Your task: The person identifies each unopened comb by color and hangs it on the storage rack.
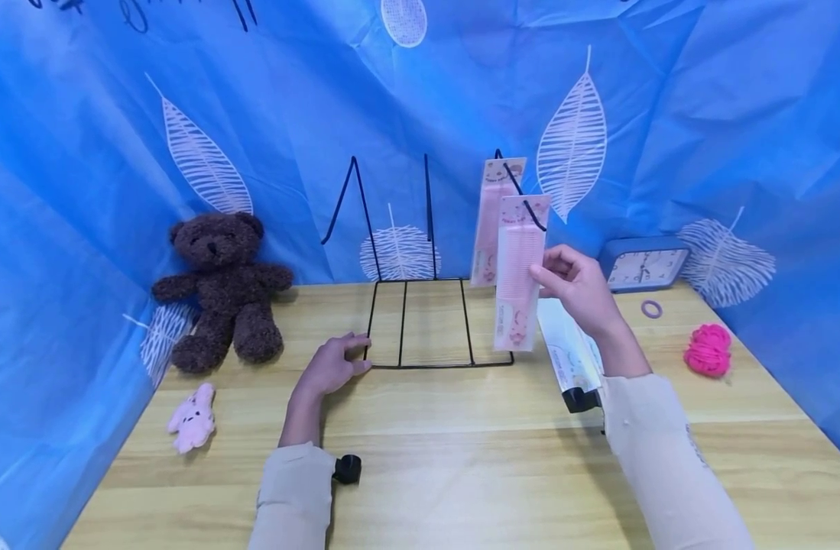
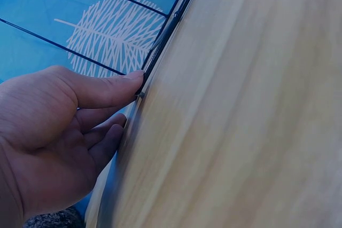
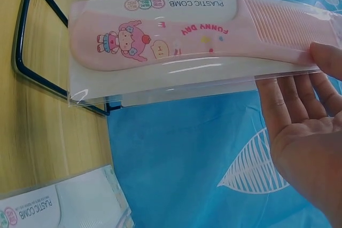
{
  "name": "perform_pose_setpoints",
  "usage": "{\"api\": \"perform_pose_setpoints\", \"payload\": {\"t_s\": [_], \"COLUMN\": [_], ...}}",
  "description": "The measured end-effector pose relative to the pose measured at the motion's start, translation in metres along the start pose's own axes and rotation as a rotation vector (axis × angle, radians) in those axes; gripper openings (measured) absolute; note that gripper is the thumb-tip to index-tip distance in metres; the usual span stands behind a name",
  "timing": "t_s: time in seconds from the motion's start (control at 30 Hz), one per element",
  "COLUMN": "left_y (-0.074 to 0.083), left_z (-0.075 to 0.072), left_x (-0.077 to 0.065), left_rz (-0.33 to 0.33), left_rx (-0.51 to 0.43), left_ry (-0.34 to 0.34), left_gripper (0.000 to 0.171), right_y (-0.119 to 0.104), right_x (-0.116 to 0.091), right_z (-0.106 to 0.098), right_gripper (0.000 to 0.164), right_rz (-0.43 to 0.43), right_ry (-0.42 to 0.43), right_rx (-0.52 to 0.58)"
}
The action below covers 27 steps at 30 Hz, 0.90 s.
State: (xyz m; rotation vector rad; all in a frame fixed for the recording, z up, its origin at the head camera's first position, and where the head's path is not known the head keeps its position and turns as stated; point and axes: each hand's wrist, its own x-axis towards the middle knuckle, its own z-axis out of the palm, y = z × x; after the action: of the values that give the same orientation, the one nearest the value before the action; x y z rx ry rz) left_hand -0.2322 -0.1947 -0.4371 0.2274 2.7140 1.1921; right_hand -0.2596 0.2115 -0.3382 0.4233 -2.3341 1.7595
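A black wire display rack (image 1: 433, 367) stands on the table with its hooks pointing toward me. At its near left corner, my left hand (image 1: 330, 370) pinches the base wire between thumb and fingers, as the left wrist view shows. My right hand (image 1: 581, 294) pinches the right edge of a packaged pink plastic comb (image 1: 519, 267), which hangs upright at the front of the right hook. Behind it, another packaged pink comb (image 1: 487, 229) hangs on the same hook. In the right wrist view the front comb (image 3: 208, 38) has a cartoon girl printed on its handle.
Packaged combs (image 1: 571, 359) lie on the table under my right wrist. A blue clock (image 1: 645, 265), purple ring (image 1: 651, 308) and pink yarn bundle (image 1: 708, 351) are at the right. A brown teddy bear (image 1: 223, 290) and small pink plush (image 1: 193, 418) occupy the left.
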Motion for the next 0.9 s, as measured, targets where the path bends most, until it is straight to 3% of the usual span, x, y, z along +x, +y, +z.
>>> {"api": "perform_pose_setpoints", "payload": {"t_s": [0.6, 0.9], "left_y": [-0.002, -0.002], "left_z": [-0.001, 0.0], "left_x": [0.002, 0.001], "left_rz": [-0.002, -0.001], "left_rx": [-0.006, -0.017], "left_ry": [0.005, 0.005], "left_gripper": [0.048, 0.048], "right_y": [-0.008, -0.006], "right_x": [0.03, 0.045], "right_z": [0.013, 0.017], "right_gripper": [0.038, 0.034], "right_rz": [0.125, 0.141], "right_ry": [0.081, 0.09], "right_rx": [-0.066, -0.053]}}
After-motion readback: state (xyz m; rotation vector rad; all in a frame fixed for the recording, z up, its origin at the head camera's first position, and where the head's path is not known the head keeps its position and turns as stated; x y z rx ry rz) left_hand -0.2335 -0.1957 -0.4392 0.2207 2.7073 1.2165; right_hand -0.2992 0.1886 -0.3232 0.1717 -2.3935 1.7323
